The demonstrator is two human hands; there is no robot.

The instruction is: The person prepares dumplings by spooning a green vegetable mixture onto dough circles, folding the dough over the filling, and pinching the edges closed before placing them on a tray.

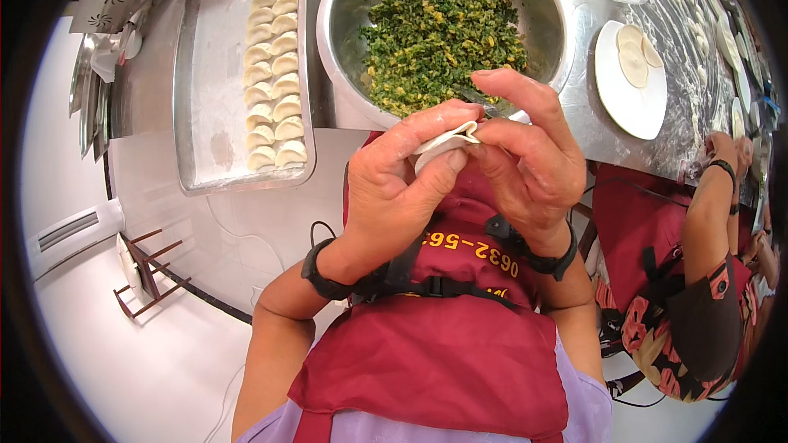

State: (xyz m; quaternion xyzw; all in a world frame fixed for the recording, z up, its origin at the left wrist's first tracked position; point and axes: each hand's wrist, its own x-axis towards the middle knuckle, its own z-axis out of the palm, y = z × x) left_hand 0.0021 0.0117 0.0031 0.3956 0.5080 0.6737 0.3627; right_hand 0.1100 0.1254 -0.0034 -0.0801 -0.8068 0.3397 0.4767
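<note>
Between the fingertips of both hands is a partly folded dumpling wrapper (438,147), its edges pinched at the right end. My left hand (388,166) has its thumb below the wrapper and its fingers along the far side. The thumb and index finger of my right hand (535,160) pinch the right end. Behind the right fingers shows a pale-handled metal utensil (520,117), mostly hidden; whether this hand holds it I cannot tell. Just beyond my hands stands a steel mixing bowl (332,49) with chopped green and yellow filling (443,31).
Left of the bowl, a metal tray (209,74) bears rows of folded dumplings (271,98). A white plate (640,114) with several round wrappers (634,61) is on the floured steel table (671,86). A co-worker's arm (708,209) is at right; a stool (144,274) stands lower left.
</note>
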